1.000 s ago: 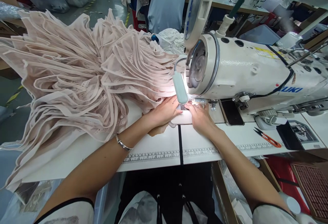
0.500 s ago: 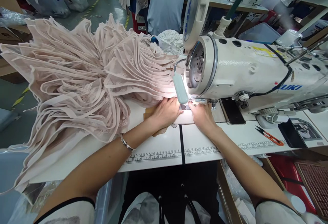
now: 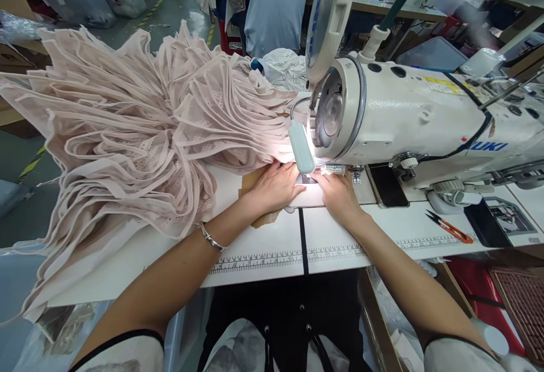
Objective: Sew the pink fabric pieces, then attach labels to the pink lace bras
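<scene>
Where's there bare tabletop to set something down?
Bare tabletop between left forearm, ruler and black stripe; another patch between right forearm, phone and scissors. Crowded: under the cloth pile and by the sewing machine, around left hand and right hand.

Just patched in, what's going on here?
A person's bare left grip and right grip rest close together at the lit front of a white sewing machine, just below a pale green oblong lamp. A large heap of pale pink, lace-patterned fabric spreads across the white tabletop to the left, reaching towards the machine. What the fingertips hold is hard to tell. Orange snips with dark blades lie apart on the right.
</scene>
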A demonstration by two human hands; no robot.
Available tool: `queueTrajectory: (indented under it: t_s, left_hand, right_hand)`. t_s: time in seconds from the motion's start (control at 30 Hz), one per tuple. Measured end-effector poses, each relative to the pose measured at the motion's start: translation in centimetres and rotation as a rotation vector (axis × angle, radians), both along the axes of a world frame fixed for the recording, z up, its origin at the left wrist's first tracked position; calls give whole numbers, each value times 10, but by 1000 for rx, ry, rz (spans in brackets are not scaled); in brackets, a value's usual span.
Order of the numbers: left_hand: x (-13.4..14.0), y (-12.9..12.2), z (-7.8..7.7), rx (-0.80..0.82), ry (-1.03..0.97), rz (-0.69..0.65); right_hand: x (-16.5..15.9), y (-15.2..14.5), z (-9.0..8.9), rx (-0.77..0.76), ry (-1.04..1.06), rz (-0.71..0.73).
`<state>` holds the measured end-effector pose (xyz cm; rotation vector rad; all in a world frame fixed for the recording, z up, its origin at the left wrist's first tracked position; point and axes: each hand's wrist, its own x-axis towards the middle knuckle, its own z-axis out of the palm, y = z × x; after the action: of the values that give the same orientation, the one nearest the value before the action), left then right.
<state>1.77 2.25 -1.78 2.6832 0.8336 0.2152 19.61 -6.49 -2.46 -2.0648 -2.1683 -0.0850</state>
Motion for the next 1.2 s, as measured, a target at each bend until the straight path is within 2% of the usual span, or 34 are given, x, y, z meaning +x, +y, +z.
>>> queueTrajectory:
  t_s: [0.13, 0.37, 0.63, 0.8, 1.1, 1.2]
  left_hand:
    - [-1, 0, -1, 12, -5, 0]
    - [0, -1, 2, 5, 14, 5]
    - [1, -2, 4, -19, 26, 16]
    - [0, -2, 4, -12, 40, 15]
    - [0, -2, 5, -14, 26, 23]
    - [0, -2, 4, -15, 22, 19]
  right_hand:
    - [0, 0, -1, -49, 37, -18]
    - [0, -1, -5, -37, -19, -1]
    - [-9, -2, 6, -128, -51, -44]
    - [-9, -2, 5, -115, -90, -32]
    - [-7, -1, 3, -147, -18, -52]
    - [-6, -1, 0, -109, -18, -34]
